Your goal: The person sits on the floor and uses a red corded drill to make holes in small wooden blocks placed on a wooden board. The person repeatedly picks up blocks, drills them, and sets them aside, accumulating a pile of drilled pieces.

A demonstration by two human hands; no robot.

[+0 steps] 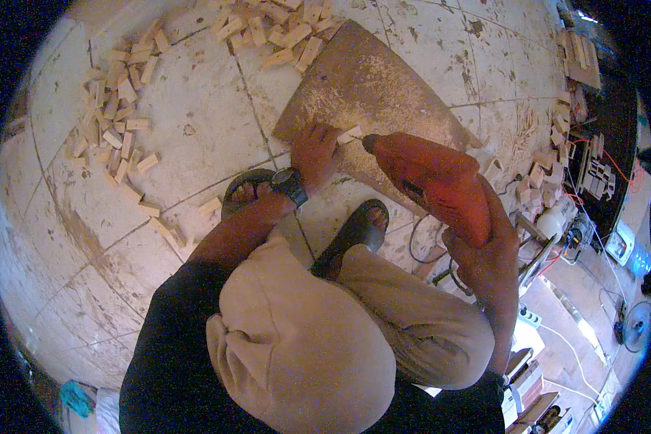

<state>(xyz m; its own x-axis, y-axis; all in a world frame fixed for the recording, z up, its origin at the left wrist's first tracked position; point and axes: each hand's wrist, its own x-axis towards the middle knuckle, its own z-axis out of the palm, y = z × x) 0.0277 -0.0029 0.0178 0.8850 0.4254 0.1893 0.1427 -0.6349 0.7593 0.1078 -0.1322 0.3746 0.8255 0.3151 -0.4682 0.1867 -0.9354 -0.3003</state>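
Observation:
A small pale wooden block [349, 134] lies at the near part of a brown, sawdust-strewn board [362, 76] on the floor. My left hand [315, 147], a dark watch on its wrist, is closed on the block's left end and rests on the board. From the right, an orange-red power drill [441, 173] points left, its dark chuck just beside the block's right end. The thin bit appears to meet the block, though how deep it goes cannot be made out. My right hand [474, 257] grips the drill at its rear; the drill body partly hides the fingers.
Loose wooden blocks [126, 88] are scattered at the left, with another pile [296, 32] at the far side. My sandalled feet [362, 228] stand close to the board. At the right are more blocks [546, 173], cables, a white power strip [530, 317] and a fan [636, 325].

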